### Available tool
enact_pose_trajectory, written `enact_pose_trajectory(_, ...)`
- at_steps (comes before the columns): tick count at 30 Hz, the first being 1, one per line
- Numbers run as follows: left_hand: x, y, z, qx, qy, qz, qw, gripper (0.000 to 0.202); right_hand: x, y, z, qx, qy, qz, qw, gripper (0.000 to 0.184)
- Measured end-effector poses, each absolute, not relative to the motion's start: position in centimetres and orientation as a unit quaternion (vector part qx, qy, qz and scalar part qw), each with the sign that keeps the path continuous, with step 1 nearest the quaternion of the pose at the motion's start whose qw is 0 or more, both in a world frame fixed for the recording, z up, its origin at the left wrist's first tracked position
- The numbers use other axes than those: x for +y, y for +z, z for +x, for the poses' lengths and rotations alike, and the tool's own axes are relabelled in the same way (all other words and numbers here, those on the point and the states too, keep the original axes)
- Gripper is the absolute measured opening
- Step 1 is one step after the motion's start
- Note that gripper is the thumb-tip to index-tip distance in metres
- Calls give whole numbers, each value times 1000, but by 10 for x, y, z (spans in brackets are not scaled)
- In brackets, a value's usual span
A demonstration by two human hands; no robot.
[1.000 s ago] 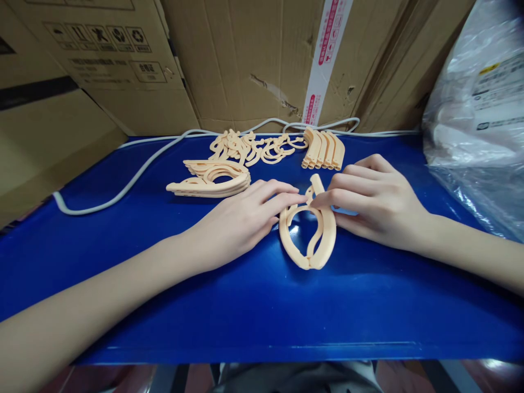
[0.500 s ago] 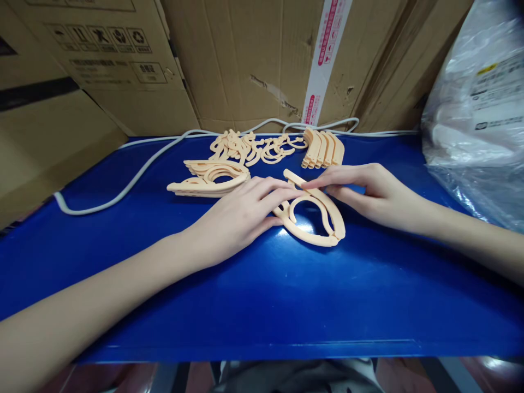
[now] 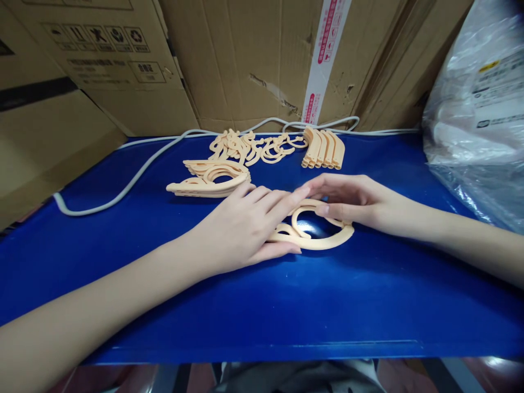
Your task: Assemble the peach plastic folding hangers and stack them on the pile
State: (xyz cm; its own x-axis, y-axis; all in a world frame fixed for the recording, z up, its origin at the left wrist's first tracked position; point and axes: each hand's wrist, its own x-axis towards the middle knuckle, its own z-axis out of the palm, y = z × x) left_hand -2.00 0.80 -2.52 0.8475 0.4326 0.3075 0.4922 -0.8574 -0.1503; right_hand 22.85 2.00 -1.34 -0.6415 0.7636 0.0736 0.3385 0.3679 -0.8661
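Note:
A beige plastic folding hanger [image 3: 327,240] lies folded up on the blue table, between my two hands. My left hand [image 3: 249,226] grips its left end, thumb along the near edge and fingers over the far side, covering that end. My right hand [image 3: 352,199] pinches the hanger's far right part, its thumb at the inner loop and its fingertips meeting those of the left hand. Just beyond my left hand is a stack of similar folded hangers [image 3: 208,189].
Behind lie a loose heap of small beige hook-shaped pieces [image 3: 231,146] and a row of curved beige arms [image 3: 323,148]. A white cable [image 3: 135,188] runs along the back. Cardboard boxes [image 3: 245,60] wall the rear and left; a clear plastic bag [image 3: 470,120] stands at right.
The hanger's upper arm has swung down against the rest, and the piece has turned flatter. My right hand has shifted slightly nearer to me, and my left fingers now wrap its end.

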Motion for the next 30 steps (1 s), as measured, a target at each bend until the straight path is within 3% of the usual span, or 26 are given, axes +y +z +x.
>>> enact_pose_trajectory(4, 5, -21, -20, -231, -148, -949, 159, 65, 16, -10, 224, -690, 559, -371, 272, 42)
enact_pose_trajectory(8, 4, -15, -21, -222, -161, -940, 202, 66, 17, -8, 226, -682, 526, -409, 301, 37)
enact_pose_trajectory(11, 4, -12, -22, -220, -168, -931, 238, 66, 22, -5, 231, -716, 479, -432, 266, 23)
enact_pose_trajectory(14, 6, -12, -23, -229, -184, -922, 252, 68, 26, -2, 235, -722, 503, -429, 202, 33)
enact_pose_trajectory(22, 10, -15, -25, -240, -202, -919, 239, 81, 20, 1, 231, -730, 503, -409, 216, 36)
enact_pose_trajectory(30, 8, -14, -25, -254, -206, -927, 182, 60, 18, 0, 229, -715, 514, -410, 239, 36)
